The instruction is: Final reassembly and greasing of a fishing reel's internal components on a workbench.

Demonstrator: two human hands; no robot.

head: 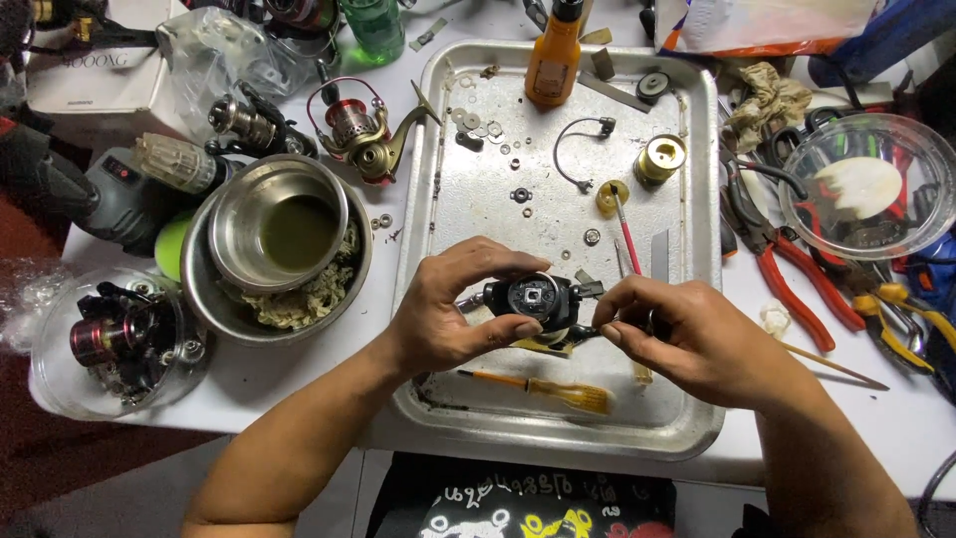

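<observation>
My left hand [453, 314] grips a black fishing reel body [533, 299] from the left, thumb under and fingers over it, above a metal tray [697, 418]. My right hand [687, 334] pinches the reel's right side with thumb and fingertips; what lies between them is too small to tell. A yellow-handled screwdriver [558, 391] lies on the tray just below my hands. On the tray beyond the reel lie a red-shafted tool [627, 234], a brass spool part [659, 157], a wire bail [578, 149] and several washers [483, 125].
Nested steel bowls [284, 234] holding liquid and rags stand left of the tray, a red spinning reel [363, 134] behind them. An orange bottle [553, 55] stands at the tray's far edge. Red-handled pliers [787, 274] and a clear bowl [866, 184] lie right. A plastic tub with reel [119, 339] sits left.
</observation>
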